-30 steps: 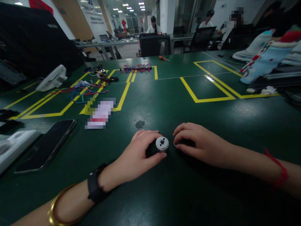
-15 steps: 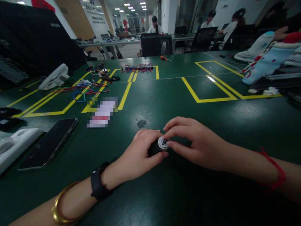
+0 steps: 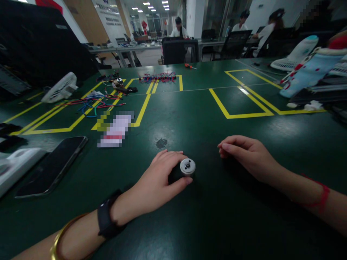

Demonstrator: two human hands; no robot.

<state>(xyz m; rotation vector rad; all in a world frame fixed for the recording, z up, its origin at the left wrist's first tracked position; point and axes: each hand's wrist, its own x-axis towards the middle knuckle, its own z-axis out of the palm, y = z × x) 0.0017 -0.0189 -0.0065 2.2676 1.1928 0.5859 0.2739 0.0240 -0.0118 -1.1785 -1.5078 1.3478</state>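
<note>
On the green table stands a small round electric motor (image 3: pixel 188 166), its silver end face turned up with a short shaft in the middle and dark holes beside it. My left hand (image 3: pixel 159 180) wraps round its left side, thumb in front and forefinger behind. To the right, apart from the motor, is my right hand (image 3: pixel 248 155), fingers curled and thumb pressed against the fingertips. Whatever those fingertips may hold is hidden.
A phone (image 3: pixel 52 168) and a white power strip (image 3: pixel 18 166) lie at left. Further back are coloured wires (image 3: pixel 94 103), a wire bundle (image 3: pixel 158 77), a screwdriver (image 3: pixel 190 66) and a white fan (image 3: pixel 60 87). A blue plush-like thing (image 3: pixel 305 72) is at right. People sit behind.
My right hand has drawn away from the motor's shaft toward the right, its fingers now curled. The motor's top face shows fully. My left hand keeps its hold.
</note>
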